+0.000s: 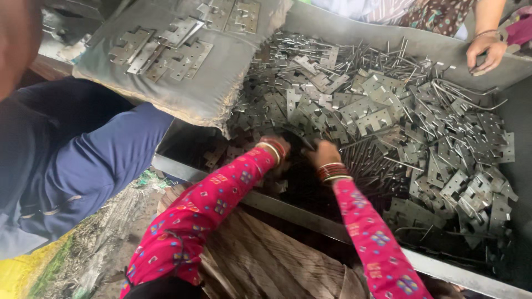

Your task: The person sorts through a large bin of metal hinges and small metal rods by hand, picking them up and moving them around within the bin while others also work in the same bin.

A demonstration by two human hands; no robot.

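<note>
A wide metal tray [310, 218] holds a heap of grey metal hinge leaves [388, 111] and thin metal pins [360, 160]. Both my arms wear pink patterned sleeves and bangles. My left hand [277, 145] and my right hand [321, 152] reach close together into the dark near part of the tray. The fingers are bent down among the parts. What they grip is hidden by blur and shadow.
A grey sack [183, 83] with several assembled hinges [166, 50] on it rests at the tray's left. A person in dark blue clothes [72, 155] sits at the left. Another person's hand [485, 52] lies on the far rim.
</note>
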